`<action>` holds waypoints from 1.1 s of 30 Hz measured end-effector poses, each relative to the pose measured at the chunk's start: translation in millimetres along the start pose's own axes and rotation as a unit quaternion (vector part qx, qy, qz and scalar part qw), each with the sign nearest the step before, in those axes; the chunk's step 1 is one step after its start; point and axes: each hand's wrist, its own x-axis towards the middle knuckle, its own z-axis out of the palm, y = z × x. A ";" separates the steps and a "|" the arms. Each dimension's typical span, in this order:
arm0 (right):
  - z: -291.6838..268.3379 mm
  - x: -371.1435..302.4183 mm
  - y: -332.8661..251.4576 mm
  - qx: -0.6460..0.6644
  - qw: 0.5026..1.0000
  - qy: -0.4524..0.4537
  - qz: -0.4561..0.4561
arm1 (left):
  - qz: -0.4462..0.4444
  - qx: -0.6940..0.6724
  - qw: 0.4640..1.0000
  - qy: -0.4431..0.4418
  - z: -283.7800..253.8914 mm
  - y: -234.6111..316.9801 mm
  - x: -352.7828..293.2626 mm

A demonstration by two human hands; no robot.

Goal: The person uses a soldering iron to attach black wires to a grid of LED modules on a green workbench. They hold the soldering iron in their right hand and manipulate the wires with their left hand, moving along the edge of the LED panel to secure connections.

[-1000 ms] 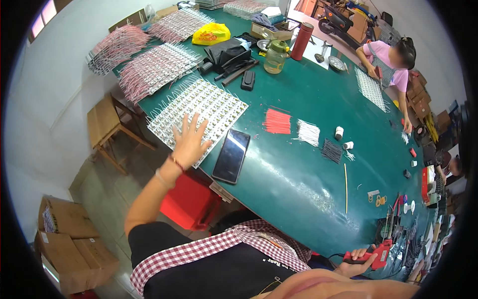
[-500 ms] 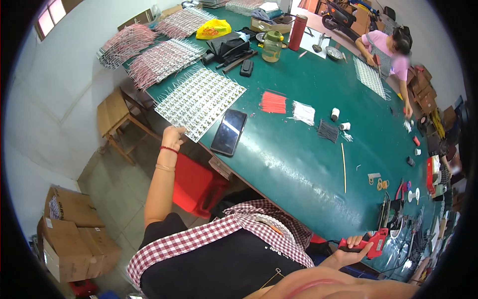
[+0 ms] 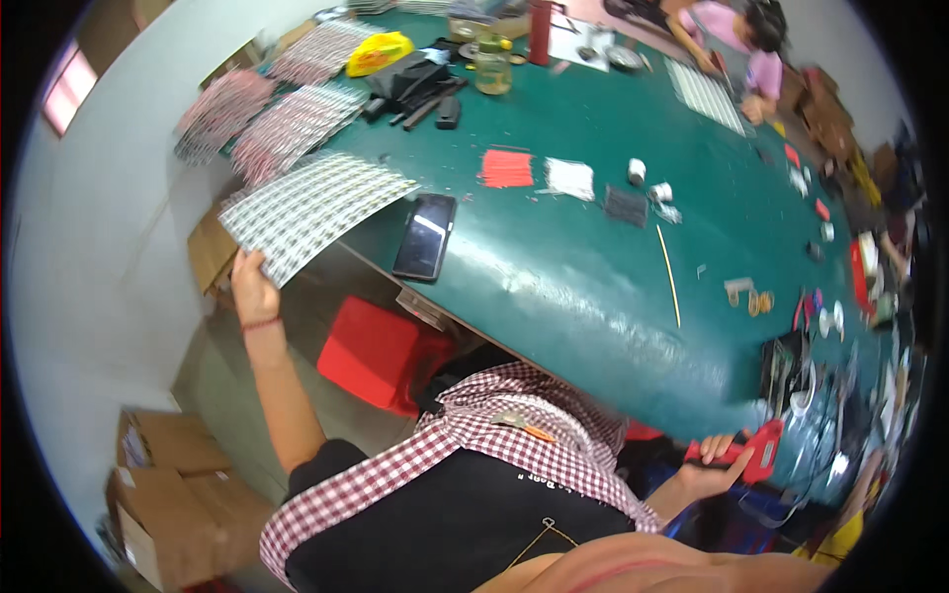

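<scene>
The left hand (image 3: 255,289) has its fingers clamped on the near left edge of a white panel (image 3: 314,210), which is covered with rows of small parts. The panel is bowed and juts past the left edge of the green surface (image 3: 563,306), its right corner over the surface near a phone (image 3: 425,237); whether that corner touches down cannot be told.

The right hand (image 3: 716,474) is low at the right, its fingers wrapped around the handle of a red tool (image 3: 763,451) — just beside a dark holder (image 3: 783,368) at the surface's near edge.

Right of the phone lie red wires (image 3: 506,169), white wires (image 3: 569,179) and black wires (image 3: 626,205) in separate bundles, with two small white pots (image 3: 637,170) near the black ones. A thin stick (image 3: 669,277) lies alone farther right.

Behind the panel are panel stacks (image 3: 300,128) with pinkish wires, then a yellow bag (image 3: 380,53), a jug (image 3: 492,69) and a red flask (image 3: 540,32). At the far right a co-worker in pink (image 3: 763,74) leans over another panel (image 3: 707,97).

Below the surface's edge stands a red stool (image 3: 368,351) — boxes (image 3: 203,504) sit on the floor at lower left.
</scene>
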 end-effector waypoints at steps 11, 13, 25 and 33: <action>7.6 7.9 3.3 0.042 0.999 -0.025 0.008 | -0.011 0.078 0.963 -0.256 89.0 43.9 -44.6; 12.3 1.8 -9.9 0.024 1.000 -0.008 -0.009 | -0.077 0.063 0.947 -0.305 119.3 28.1 -22.7; -20.6 -25.9 -21.4 0.002 0.995 0.079 -0.065 | -0.321 0.169 0.673 -0.645 323.6 -153.9 -11.1; -16.7 -25.6 -26.6 -0.001 0.996 0.070 -0.060 | -0.362 0.227 0.544 -0.722 374.8 -241.1 -56.7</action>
